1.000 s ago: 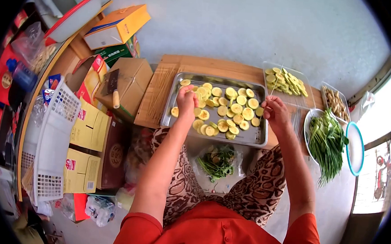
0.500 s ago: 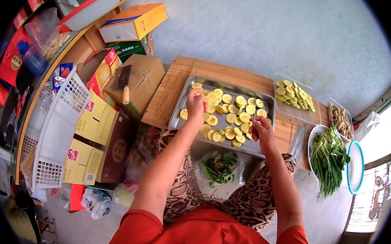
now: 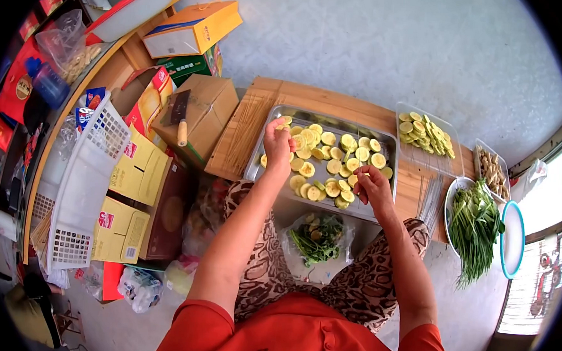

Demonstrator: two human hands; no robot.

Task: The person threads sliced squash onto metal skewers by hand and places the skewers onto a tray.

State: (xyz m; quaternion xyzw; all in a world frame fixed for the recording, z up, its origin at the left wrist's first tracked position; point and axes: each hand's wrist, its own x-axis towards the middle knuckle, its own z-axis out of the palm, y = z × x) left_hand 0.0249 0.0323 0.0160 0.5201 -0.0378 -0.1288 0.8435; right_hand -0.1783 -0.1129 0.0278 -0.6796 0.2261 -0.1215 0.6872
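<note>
A metal tray (image 3: 253,168) full of round yellow-green squash slices (image 3: 332,168) lies before me on a wooden board. Over its left side, my left hand (image 3: 279,144) is closed, with slices just beyond its knuckles. What those fingers hold, if anything, is hidden. At the tray's right front, my right hand (image 3: 372,186) pinches a thin skewer (image 3: 358,136) that points away from me. The skewer is faint against the tray.
Loose skewers (image 3: 250,132) lie on the board's left. To the right stand a clear box of slices (image 3: 428,134), a box of tan pieces (image 3: 492,169) and a bowl of greens (image 3: 471,216). A cleaver (image 3: 180,114) rests on a carton (image 3: 211,100).
My left hand has shifted slightly left and toward the far edge of the tray. My right hand has moved slightly left, with the skewer now showing beyond its fingers.
</note>
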